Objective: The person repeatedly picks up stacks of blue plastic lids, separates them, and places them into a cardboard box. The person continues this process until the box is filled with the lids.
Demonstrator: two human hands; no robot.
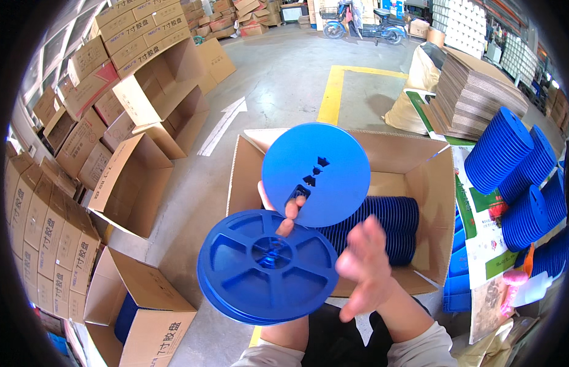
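Note:
My left hand (290, 214) is mostly hidden behind two blue plastic reel pieces. A few of its fingertips come through a slot in the flat round reel flange (318, 165), which it grips upright. Below that, over my left forearm, lies a spoked blue reel (272, 287) with more than one rim layer showing at its lower edge. What supports this reel is hidden. My right hand (364, 263) is slightly blurred at the spoked reel's right rim, fingers apart and holding nothing. Behind it, rows of blue reels (401, 226) stand on edge in an open carton (431, 214).
Stacks of blue discs (498, 150) lean on the table at right, near flattened cardboard (477, 92) and a pale sack (413, 92). Open cartons (128, 183) and stacked boxes (58, 244) line the left. A scooter (364, 27) stands far back.

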